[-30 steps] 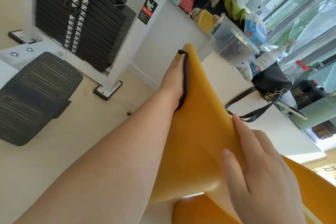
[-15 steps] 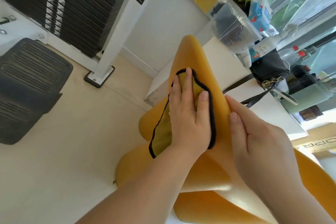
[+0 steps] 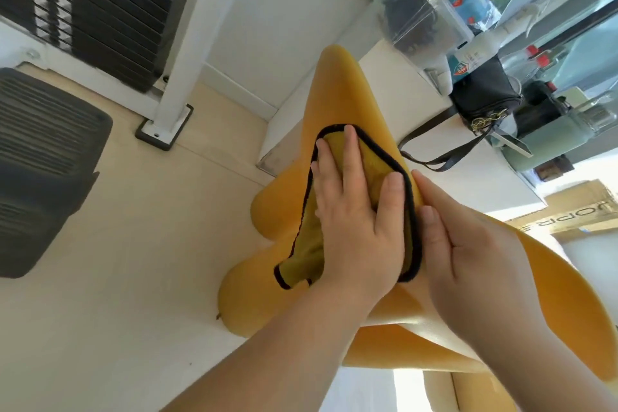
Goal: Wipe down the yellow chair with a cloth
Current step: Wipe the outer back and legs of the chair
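Note:
The yellow chair [image 3: 347, 90] fills the middle and lower right of the head view, its tapered back pointing up. A yellow cloth with black trim [image 3: 311, 237] lies flat on that back. My left hand [image 3: 354, 224] presses the cloth against the chair with fingers spread straight. My right hand [image 3: 468, 254] rests on the chair's right edge just beside the cloth, fingers straight along the surface. Part of the cloth is hidden under my left palm.
A white table [image 3: 418, 130] behind the chair carries a black bag [image 3: 485, 94], a clear plastic bin [image 3: 414, 7], bottles and a green container. A weight-stack machine [image 3: 100, 7] and a black padded seat [image 3: 40, 170] stand on the pale floor at the left.
My left hand has slid the cloth down from the top tip of the chair back to its middle. My right hand stays on the right edge. The camera has tilted downward.

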Demonstrator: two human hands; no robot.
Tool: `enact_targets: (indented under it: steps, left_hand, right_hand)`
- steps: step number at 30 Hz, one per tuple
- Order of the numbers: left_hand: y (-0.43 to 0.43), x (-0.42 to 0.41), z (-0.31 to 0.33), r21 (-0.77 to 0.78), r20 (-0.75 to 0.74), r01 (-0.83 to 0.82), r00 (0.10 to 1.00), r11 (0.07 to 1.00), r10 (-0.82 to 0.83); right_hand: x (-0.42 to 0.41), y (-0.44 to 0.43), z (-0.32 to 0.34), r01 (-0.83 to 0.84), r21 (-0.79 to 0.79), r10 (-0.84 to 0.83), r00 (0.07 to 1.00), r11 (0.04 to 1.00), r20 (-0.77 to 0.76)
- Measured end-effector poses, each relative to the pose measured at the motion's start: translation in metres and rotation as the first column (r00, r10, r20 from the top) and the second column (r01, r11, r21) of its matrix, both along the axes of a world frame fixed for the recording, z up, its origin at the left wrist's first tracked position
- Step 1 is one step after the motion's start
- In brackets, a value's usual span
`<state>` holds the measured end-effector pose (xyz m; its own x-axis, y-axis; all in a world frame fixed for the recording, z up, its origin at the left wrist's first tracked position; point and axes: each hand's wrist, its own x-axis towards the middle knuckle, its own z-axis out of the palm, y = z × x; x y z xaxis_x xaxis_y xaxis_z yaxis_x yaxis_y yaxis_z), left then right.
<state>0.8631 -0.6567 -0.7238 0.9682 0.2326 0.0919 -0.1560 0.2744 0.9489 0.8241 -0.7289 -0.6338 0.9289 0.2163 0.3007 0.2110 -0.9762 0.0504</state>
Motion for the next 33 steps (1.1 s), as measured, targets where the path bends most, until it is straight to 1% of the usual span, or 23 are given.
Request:
enact_targets:
  steps: [2, 4, 6, 8, 10, 12, 16, 18, 22, 26, 27, 29, 31, 33]
  left_hand:
    - [0.007, 0.019, 0.004, -0.042, -0.025, -0.014, 1.0, 0.999, 0.013]
    - [0.023, 0.059, 0.007, -0.134, -0.014, -0.015, 1.0, 0.991, 0.013]
    - [0.042, 0.107, 0.006, -0.256, -0.013, 0.04, 0.999, 0.966, -0.045]
    - [0.055, 0.132, 0.008, -0.312, -0.025, 0.116, 0.991, 0.943, -0.131]
    - [0.056, 0.128, 0.009, -0.29, -0.018, 0.129, 0.99, 0.948, -0.141]
    - [0.047, 0.103, 0.008, -0.249, -0.003, 0.088, 0.996, 0.965, -0.092]
    - [0.018, 0.036, 0.007, -0.127, -0.051, 0.021, 0.998, 0.992, -0.028]
    - [0.016, 0.035, 0.008, -0.112, -0.059, 0.01, 0.998, 0.994, -0.017]
    - [0.036, 0.087, 0.005, -0.193, -0.001, 0.031, 0.999, 0.981, -0.032]
    - [0.051, 0.135, -0.005, -0.293, 0.047, 0.165, 0.986, 0.942, -0.158]
    - [0.052, 0.14, -0.007, -0.319, 0.046, 0.174, 0.985, 0.932, -0.168]
    - [0.051, 0.139, -0.008, -0.338, 0.042, 0.159, 0.987, 0.928, -0.153]
    - [0.045, 0.127, -0.009, -0.319, 0.056, 0.13, 0.991, 0.939, -0.118]
    - [0.032, 0.101, -0.015, -0.276, 0.085, 0.082, 0.995, 0.958, -0.061]
  right_hand:
    - [0.001, -0.001, 0.0, -0.002, -0.006, 0.002, 1.0, 1.0, 0.0]
    - [0.001, -0.001, -0.001, -0.008, -0.016, 0.009, 1.0, 1.0, 0.023]
    - [0.001, -0.001, -0.001, -0.023, -0.021, 0.024, 0.999, 1.0, 0.043]
    - [0.002, -0.001, -0.002, -0.027, -0.017, 0.028, 0.999, 0.999, 0.041]
    - [0.002, -0.002, -0.002, -0.024, -0.026, 0.025, 0.999, 0.999, 0.029]
    - [0.002, -0.001, -0.001, -0.026, -0.033, 0.027, 0.999, 0.999, 0.025]
    - [0.002, 0.001, 0.001, -0.027, -0.031, 0.027, 1.0, 0.999, -0.006]
    - [0.003, 0.003, 0.001, -0.02, -0.028, 0.019, 1.0, 0.999, -0.014]
    - [0.017, 0.009, -0.001, -0.007, -0.045, 0.007, 1.0, 0.999, 0.018]
    - [0.024, 0.012, -0.001, 0.004, -0.053, -0.003, 1.0, 0.999, 0.027]
    - [0.024, 0.011, -0.001, -0.001, -0.055, 0.003, 1.0, 0.998, 0.027]
    - [0.026, 0.009, -0.002, -0.013, -0.07, 0.016, 0.999, 0.997, 0.033]
    - [0.027, 0.009, -0.003, -0.012, -0.064, 0.013, 1.0, 0.998, 0.024]
    - [0.025, 0.007, 0.002, -0.003, 0.022, 0.003, 1.0, 1.0, -0.025]
